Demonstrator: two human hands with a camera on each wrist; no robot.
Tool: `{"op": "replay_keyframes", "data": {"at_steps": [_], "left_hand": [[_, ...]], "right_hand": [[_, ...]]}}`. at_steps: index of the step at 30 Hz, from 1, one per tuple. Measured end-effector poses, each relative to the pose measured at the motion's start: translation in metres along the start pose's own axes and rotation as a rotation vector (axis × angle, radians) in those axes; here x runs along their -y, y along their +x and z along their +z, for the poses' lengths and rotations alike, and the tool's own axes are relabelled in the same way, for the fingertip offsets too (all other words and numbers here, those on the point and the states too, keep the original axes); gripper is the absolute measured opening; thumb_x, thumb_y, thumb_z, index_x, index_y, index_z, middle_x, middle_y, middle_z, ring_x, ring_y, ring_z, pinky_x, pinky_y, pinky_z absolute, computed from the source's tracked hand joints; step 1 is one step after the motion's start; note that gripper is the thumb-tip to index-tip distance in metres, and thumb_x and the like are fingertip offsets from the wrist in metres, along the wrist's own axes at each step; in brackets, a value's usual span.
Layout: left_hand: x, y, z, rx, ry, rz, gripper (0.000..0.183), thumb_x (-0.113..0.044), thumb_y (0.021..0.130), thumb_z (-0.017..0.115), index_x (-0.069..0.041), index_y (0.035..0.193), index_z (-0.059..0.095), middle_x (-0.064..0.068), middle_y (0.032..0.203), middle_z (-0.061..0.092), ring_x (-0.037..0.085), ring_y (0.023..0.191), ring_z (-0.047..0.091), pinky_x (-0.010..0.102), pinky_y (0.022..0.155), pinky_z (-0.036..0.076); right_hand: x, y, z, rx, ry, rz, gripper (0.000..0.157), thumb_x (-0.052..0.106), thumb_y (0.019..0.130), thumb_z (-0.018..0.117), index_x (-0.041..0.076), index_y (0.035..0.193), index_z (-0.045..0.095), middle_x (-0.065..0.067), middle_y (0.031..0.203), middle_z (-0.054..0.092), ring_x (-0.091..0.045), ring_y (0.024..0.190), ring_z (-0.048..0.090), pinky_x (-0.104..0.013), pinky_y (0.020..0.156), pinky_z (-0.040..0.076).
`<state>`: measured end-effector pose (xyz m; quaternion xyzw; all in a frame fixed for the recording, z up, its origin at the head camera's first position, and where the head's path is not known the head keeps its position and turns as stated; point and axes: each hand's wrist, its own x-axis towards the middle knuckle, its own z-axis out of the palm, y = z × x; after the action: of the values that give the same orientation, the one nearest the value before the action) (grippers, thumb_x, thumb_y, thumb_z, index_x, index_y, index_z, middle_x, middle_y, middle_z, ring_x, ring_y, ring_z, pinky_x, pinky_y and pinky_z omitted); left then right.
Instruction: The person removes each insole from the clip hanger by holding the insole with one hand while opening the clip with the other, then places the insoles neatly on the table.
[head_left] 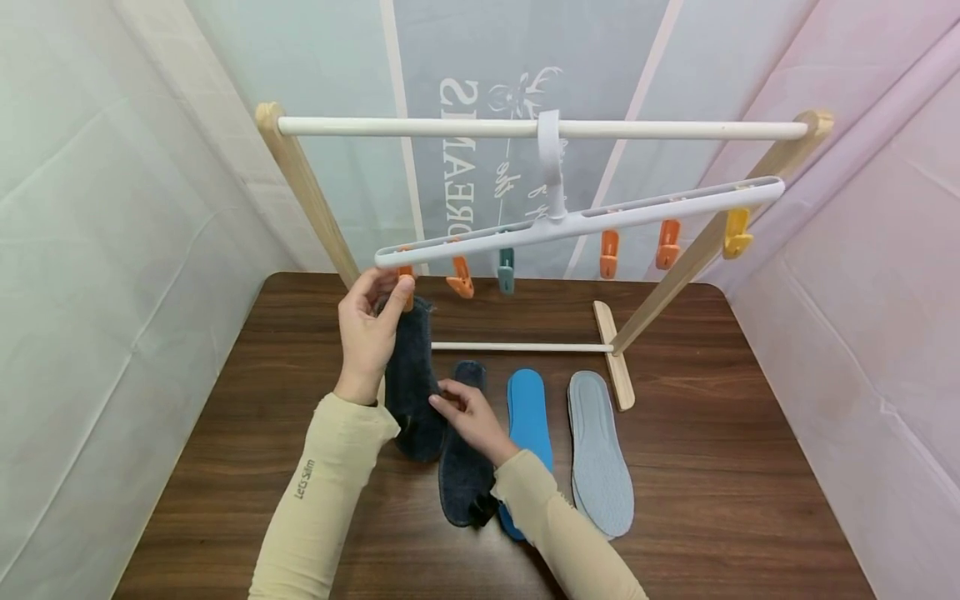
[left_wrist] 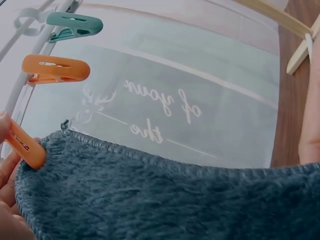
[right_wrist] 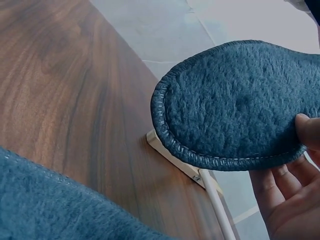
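Note:
In the head view my left hand point(head_left: 367, 337) is at the low left end of a white clip hanger point(head_left: 480, 242), pinching an orange clip point(left_wrist: 27, 145). That clip overlaps the top end of a dark, fuzzy insole point(head_left: 415, 375), which hangs lengthwise below. Some left fingers lie behind the insole in the left wrist view. My right hand point(head_left: 476, 417) pinches the insole's side edge lower down, thumb on the plush face and fingers underneath, as the right wrist view shows point(right_wrist: 295, 195). A second dark insole point(head_left: 463, 475) lies on the table beneath.
Blue insoles point(head_left: 527, 400) and grey insoles point(head_left: 600, 450) lie on the brown table point(head_left: 720, 467). The hanger hooks over the white rail point(head_left: 420, 127) of a wooden stand point(head_left: 675, 287) and tilts up to the right. Several more clips, orange, green point(head_left: 506, 271) and yellow point(head_left: 737, 233), hang along it.

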<state>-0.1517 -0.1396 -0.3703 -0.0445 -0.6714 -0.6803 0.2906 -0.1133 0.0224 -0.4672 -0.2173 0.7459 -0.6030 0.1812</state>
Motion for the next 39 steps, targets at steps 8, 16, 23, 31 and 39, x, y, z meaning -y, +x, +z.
{"op": "replay_keyframes", "data": {"at_steps": [8,16,23,31,39], "left_hand": [[0.001,0.0,-0.003,-0.038,-0.002,-0.009,0.024,-0.002,0.089,0.066,0.009,0.11,0.064,-0.014,0.086,0.066,0.004,0.082,0.061,0.022,0.075,0.047],[0.002,-0.002,-0.001,-0.033,-0.037,0.001,0.024,-0.009,0.091,0.066,0.003,0.111,0.066,-0.011,0.089,0.069,0.01,0.084,0.064,0.022,0.071,0.048],[0.005,-0.005,-0.001,-0.039,-0.067,0.023,0.025,-0.011,0.091,0.066,0.002,0.113,0.067,-0.008,0.092,0.07,0.012,0.085,0.064,0.022,0.069,0.048],[0.007,-0.004,-0.001,-0.046,-0.064,0.026,0.026,-0.005,0.091,0.065,0.008,0.112,0.064,-0.009,0.092,0.068,0.011,0.088,0.063,0.023,0.076,0.048],[0.009,-0.005,-0.001,-0.012,-0.043,0.037,0.027,-0.003,0.092,0.061,0.009,0.117,0.061,0.005,0.102,0.067,0.01,0.095,0.062,0.024,0.086,0.048]], "right_hand": [[-0.002,-0.005,0.003,-0.005,-0.018,0.022,0.027,0.009,0.099,0.051,-0.006,0.12,0.059,-0.024,0.103,0.063,-0.011,0.072,0.051,-0.021,0.066,0.043],[-0.01,-0.012,0.005,-0.023,0.002,0.002,0.026,0.006,0.098,0.052,-0.009,0.119,0.059,-0.027,0.109,0.063,-0.018,0.087,0.063,-0.023,0.074,0.05],[-0.019,-0.016,0.003,-0.04,0.018,0.005,0.026,0.007,0.098,0.052,-0.007,0.118,0.061,-0.025,0.11,0.065,-0.021,0.091,0.064,-0.02,0.077,0.05],[-0.022,-0.021,0.001,-0.052,0.003,0.002,0.027,0.007,0.098,0.053,-0.008,0.119,0.06,-0.026,0.109,0.065,-0.023,0.092,0.065,-0.021,0.078,0.051],[-0.023,-0.026,-0.001,-0.056,-0.007,0.003,0.026,0.006,0.099,0.051,-0.008,0.119,0.06,-0.026,0.11,0.064,-0.019,0.091,0.065,-0.023,0.079,0.051]]}}
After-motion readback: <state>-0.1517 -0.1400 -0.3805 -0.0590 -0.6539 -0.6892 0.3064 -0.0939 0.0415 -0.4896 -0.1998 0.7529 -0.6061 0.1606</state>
